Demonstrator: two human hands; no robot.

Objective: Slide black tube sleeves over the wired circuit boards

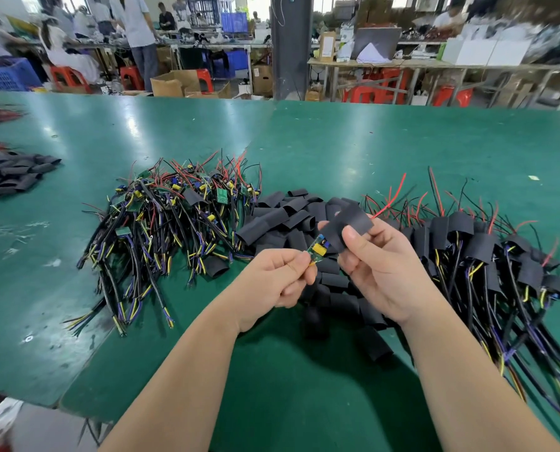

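Black sleeve (347, 228): a flat, matte, limp-looking tube, raised over the near middle of the table. Our right hand (379, 269) pinches it between thumb and fingers.
Board (319, 247): a small green strip carrying a glossy yellow block. Its far end sits at the sleeve's near mouth, and most of it is not yet covered.
Left hand (272, 275): the fingers are curled and pinch the board's near end, where a yellow wire leaves it.
Red wire (391, 200): thin and springy, it pokes out of the sleeve's far end. We judge that it belongs to this board and is already threaded through.
Step in hand: we judge the sleeve is partway on, with the slide over the board left to do.
Done pile (481, 243): on the right, many boards are wrapped in sleeves, with red leads fanning far and black cables trailing near.
Bare pile (174, 216): on the left, a tangle of uncovered green boards with yellow and blue parts and stiff multicoloured cable ends. We judge a large share of the work remains.
Loose sleeves (282, 220): a heap of creased, flattened tubes lies between the two piles and under our hands.
Table (337, 141): a smooth green mat with a soft sheen, scuffed at near left.
Far-left heap (8, 177): more black sleeves lie at the left edge.
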